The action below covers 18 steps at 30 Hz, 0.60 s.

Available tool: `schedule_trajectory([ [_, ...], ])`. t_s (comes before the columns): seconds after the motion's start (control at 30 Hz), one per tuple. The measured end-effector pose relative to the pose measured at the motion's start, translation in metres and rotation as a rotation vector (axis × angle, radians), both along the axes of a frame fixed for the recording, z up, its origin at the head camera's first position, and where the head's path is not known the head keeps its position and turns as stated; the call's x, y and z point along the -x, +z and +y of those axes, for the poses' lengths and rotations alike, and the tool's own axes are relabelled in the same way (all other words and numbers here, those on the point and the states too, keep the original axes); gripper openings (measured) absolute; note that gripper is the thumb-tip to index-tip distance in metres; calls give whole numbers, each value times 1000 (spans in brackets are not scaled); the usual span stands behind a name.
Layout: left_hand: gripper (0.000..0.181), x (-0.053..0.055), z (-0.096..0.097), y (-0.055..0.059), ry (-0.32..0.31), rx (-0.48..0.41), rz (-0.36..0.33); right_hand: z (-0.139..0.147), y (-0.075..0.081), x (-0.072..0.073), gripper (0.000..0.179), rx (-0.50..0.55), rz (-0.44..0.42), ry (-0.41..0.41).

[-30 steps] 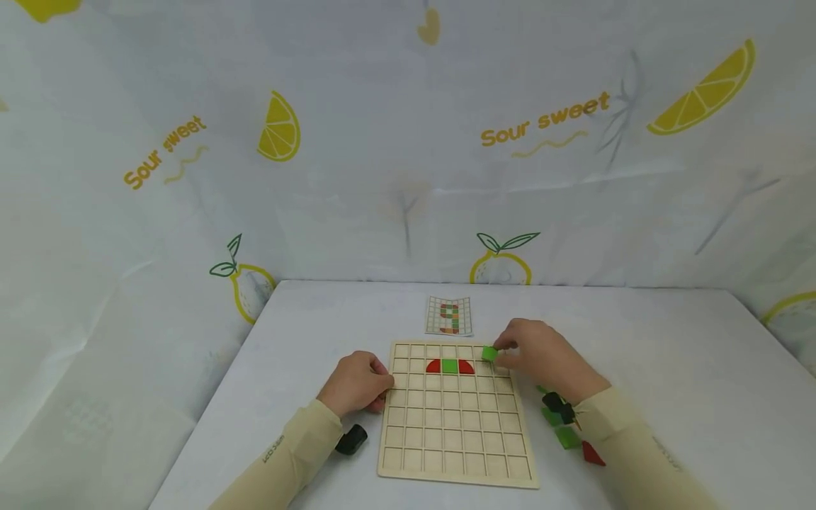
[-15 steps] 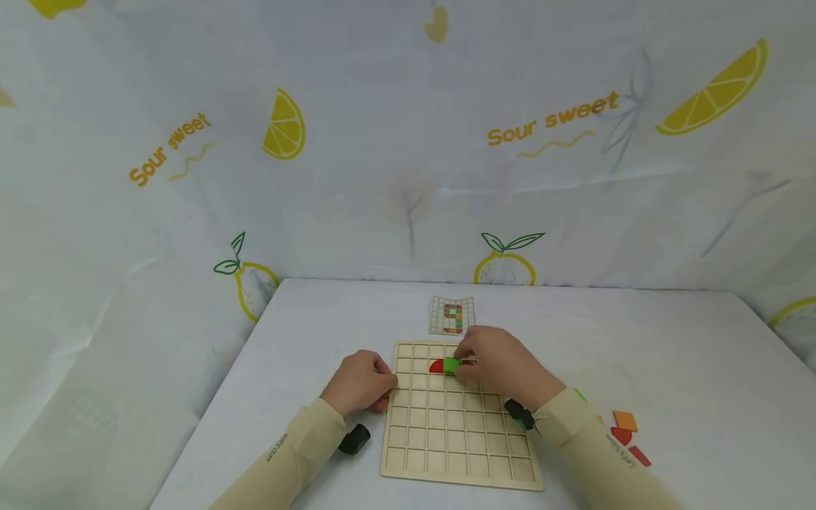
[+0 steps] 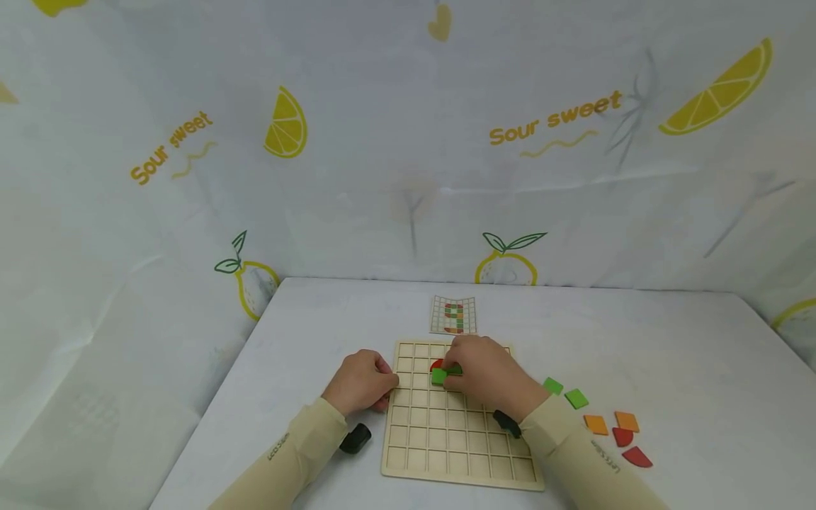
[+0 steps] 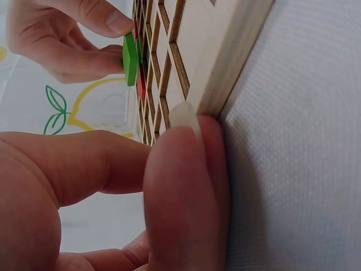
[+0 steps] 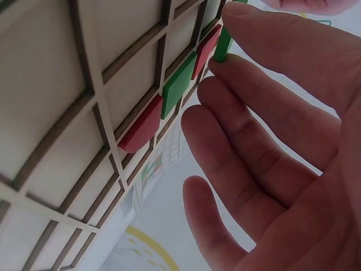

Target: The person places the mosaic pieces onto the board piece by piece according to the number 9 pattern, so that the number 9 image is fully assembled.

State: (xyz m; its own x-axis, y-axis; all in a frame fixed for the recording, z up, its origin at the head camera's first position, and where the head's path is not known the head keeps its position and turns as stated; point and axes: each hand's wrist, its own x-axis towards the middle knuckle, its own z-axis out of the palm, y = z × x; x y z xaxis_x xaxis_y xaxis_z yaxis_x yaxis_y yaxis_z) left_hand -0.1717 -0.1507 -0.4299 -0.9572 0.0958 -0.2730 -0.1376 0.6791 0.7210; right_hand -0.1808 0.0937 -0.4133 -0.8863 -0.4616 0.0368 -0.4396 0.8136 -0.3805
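Note:
In the head view a wooden grid board lies on the table. My left hand grips its left edge, thumb and finger at the rim in the left wrist view. Over the board's upper part, my right hand pinches a green square tile between thumb and index finger. That tile is tilted off the grid, its other fingers spread loosely beside it. A row of a red rounded tile, a green square and another red tile sits in the cells; the right hand partly hides it in the head view.
A pattern card printed with coloured cells lies behind the board. Right of the board are loose green tiles, orange tiles and red tiles. Black wrist devices sit by both sleeves. A lemon-print cloth hangs behind.
My right hand has moved left from the board's top right corner to the tile row, carrying the green square tile. Its arm has uncovered loose tiles at the right. The left hand stays at the edge.

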Motion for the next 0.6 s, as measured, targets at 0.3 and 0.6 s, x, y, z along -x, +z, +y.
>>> schedule_trajectory([
  [0.3,12,0,0,-1,0,2,5,-1,-3,0,9,-15,78,69],
  [0.6,11,-1,1,0,12,-5,2,-2,-5,-1,6,-31,115,77],
])
